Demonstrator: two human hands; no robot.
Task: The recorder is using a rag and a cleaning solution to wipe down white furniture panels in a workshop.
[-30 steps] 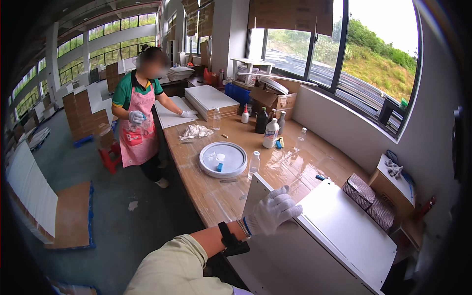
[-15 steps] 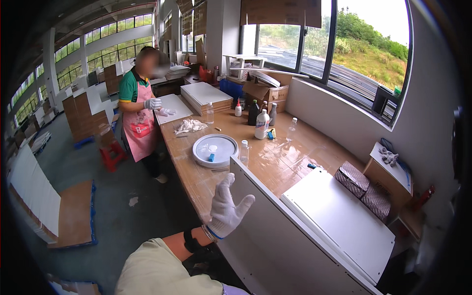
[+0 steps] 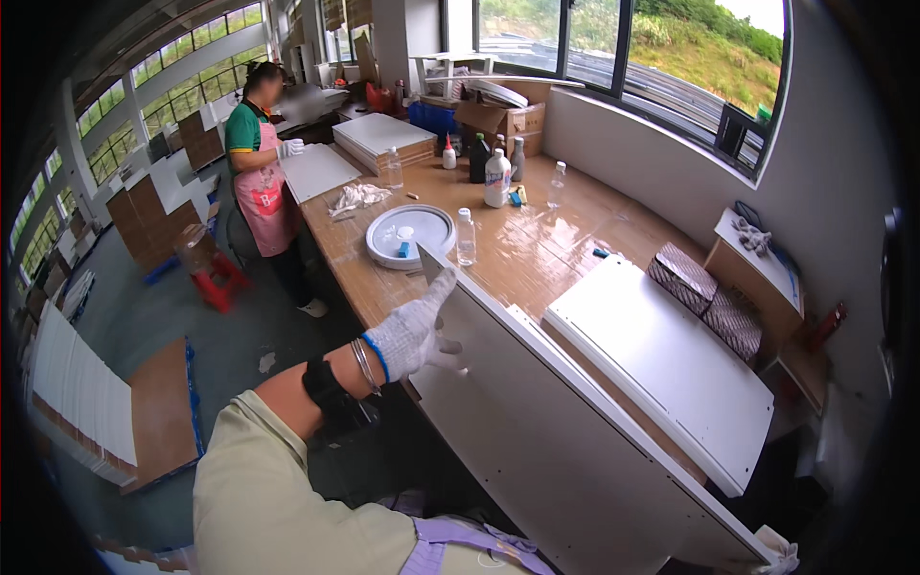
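A large white panel (image 3: 565, 431) stands tilted on its long side, slanting from the table's front toward the lower right. My left hand (image 3: 412, 335), in a white knit glove, is at its far left end with the fingers spread over the face. Whether those fingers press on it I cannot tell. My right hand (image 3: 778, 552), also gloved, shows only in part at the panel's lower right corner, closed round the edge. Behind this panel more white panels (image 3: 661, 355) lie stacked on the table.
On the brown-covered table (image 3: 537, 259) are a grey round lid (image 3: 410, 230), a clear bottle (image 3: 466, 238), a white jug (image 3: 496, 178) and a patterned box (image 3: 682, 276). A co-worker (image 3: 257, 172) in a pink apron stands at the table's far left, beside another panel stack (image 3: 383, 139).
My left hand has moved down and left onto the panel's face. The panel's upper edge now reaches farther up and left in view. My right hand has come into sight at the lower right.
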